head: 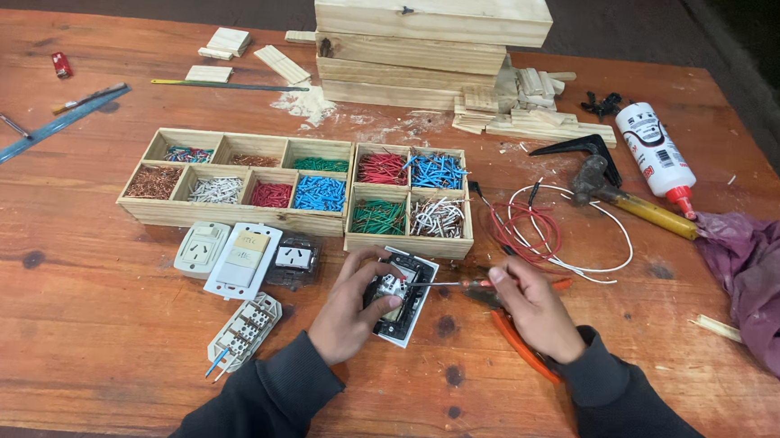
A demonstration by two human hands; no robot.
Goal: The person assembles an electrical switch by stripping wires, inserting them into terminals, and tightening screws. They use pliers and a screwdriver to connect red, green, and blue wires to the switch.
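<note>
On the worktop point(77, 317), just in front of the wooden trays point(406, 244), a switch module point(400, 297) is gripped by the left hand point(348, 308). A screwdriver point(458, 284) is pinched in the right hand point(533, 307); its tip is best kept square in the screw, the module held flat.

Both forearms, in dark sleeves, reach over the table point(86, 318), angled toward each other. The left hand point(348, 308) lies palm down, fingers curled in a grasp. The right hand point(533, 307), just to its right, pinches thumb against fingers, knuckles up.
</note>
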